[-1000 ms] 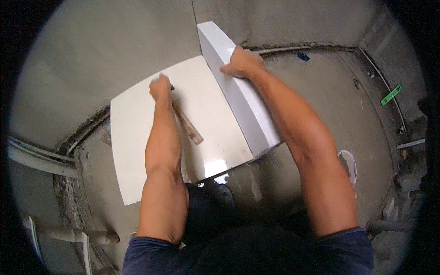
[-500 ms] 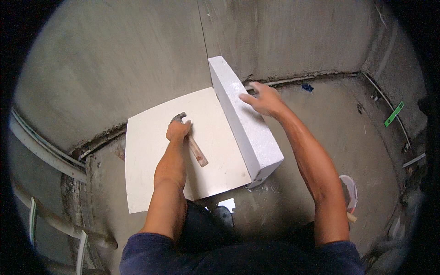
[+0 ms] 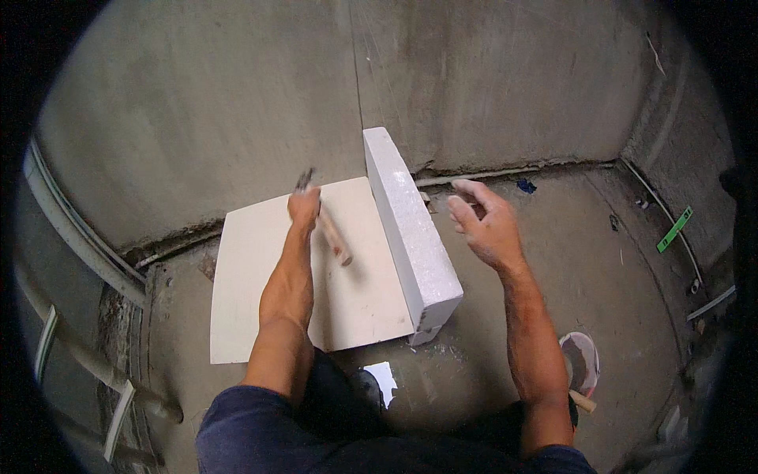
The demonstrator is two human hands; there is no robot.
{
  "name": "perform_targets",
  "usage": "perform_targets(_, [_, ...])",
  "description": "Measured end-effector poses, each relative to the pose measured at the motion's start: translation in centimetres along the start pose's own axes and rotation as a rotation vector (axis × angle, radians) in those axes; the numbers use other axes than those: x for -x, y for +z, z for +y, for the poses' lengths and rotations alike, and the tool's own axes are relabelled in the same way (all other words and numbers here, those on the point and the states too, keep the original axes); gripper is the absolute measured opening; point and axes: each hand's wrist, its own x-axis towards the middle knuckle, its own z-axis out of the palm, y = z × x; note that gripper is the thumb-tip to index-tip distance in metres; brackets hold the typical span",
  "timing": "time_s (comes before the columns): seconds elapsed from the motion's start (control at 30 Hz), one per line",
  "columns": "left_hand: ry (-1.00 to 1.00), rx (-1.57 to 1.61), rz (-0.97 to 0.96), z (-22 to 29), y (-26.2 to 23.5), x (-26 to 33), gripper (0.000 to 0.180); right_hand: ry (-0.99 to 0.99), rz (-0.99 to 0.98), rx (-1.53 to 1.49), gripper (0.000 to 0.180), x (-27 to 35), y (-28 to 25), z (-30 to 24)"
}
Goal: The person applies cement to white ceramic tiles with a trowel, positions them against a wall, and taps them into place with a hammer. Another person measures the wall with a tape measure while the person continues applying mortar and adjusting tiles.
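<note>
Gripping a claw hammer [image 3: 335, 241] near its head, the left hand [image 3: 303, 207] wraps its fingers around the handle above a cream-white panel [image 3: 257, 268]. The tool looks rigid and head-heavy — likely better balanced held farther down. Right of those fingers stands a white, foam-like block [image 3: 424, 245], probably light and easily dented, best taken by its broad faces. Beyond it hovers the right hand [image 3: 491, 231], dusty fingers apart — a green spirit level [image 3: 674, 230] well to their right.
</note>
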Motion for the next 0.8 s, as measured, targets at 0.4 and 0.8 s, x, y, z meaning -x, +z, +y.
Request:
perform_targets(0.4, [0.712, 0.49, -0.063, 29.1, -0.3, 12.5, 0.047, 0.137, -0.099, -0.424, 0.043, -3.3, 0.5, 0.3])
perform_targets(0.8, [1.11, -0.793, -0.894, 13.5, -4.2, 26.3, 0.115, 0.34, 0.041, -0.764, 0.047, -4.1, 2.9, 16.1])
